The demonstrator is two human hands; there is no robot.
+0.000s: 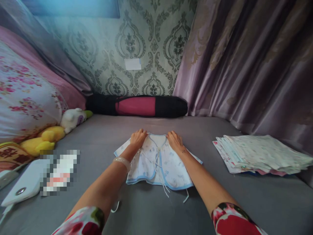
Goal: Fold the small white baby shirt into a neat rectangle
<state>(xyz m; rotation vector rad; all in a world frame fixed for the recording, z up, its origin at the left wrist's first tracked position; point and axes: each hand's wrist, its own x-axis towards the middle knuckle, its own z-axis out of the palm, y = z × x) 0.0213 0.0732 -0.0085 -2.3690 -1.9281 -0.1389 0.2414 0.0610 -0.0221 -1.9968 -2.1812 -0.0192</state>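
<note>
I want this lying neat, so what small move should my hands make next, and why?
I'd probably lift the white ties onto the tie-front shirt, since some trail past its blue-trimmed hem onto the gray sheet, while your left hand and right hand are at its shoulders.

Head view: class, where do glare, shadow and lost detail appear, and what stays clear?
In the head view, bluish glare tints the patterned wall at upper left; there too, the right-hand curtain darkens toward the picture's edge; same view, coarse pixel blocks hide detail beside a white device; in it, the garment's blue trim looks fairly sharp.
</note>
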